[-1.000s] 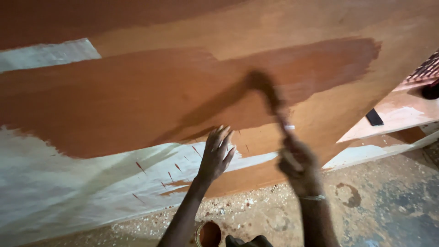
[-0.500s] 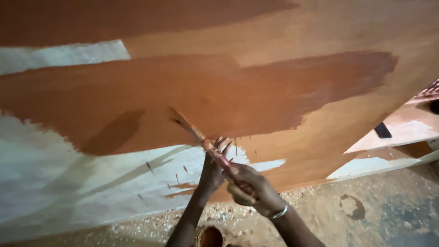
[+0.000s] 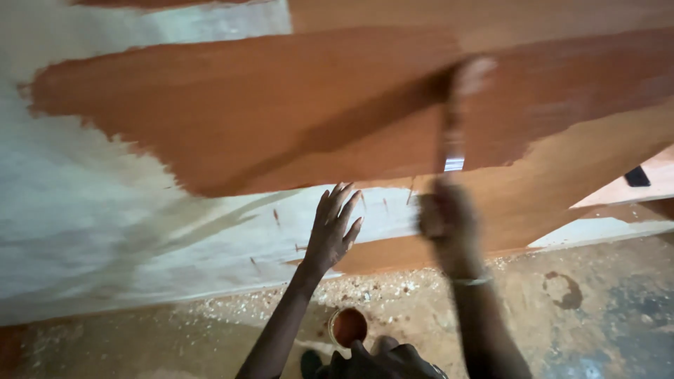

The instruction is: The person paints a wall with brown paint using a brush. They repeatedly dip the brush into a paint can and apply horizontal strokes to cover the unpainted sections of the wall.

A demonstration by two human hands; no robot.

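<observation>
Reddish-brown stain: wet on the brush (image 3: pixel 456 105), which the right hand (image 3: pixel 444 216) grips by its handle, fingers closed round it — hand and brush are motion-blurred.
Left hand: left hand (image 3: pixel 333 228) lies flat on the panel, fingers spread, holding nothing.
Panel: the wooden panel (image 3: pixel 547 189) carries a broad stained band (image 3: pixel 267 105) across its middle, with a pale uncoated area (image 3: pixel 91 231) to the left and below.
Tin: a small round tin (image 3: pixel 349 326) of stain sits on the floor (image 3: pixel 604 309), just below the hands, among wood shavings.
Doing it well: probably long, even strokes along the band, overlapping its wet edge — and the bracing palm kept off fresh stain.
</observation>
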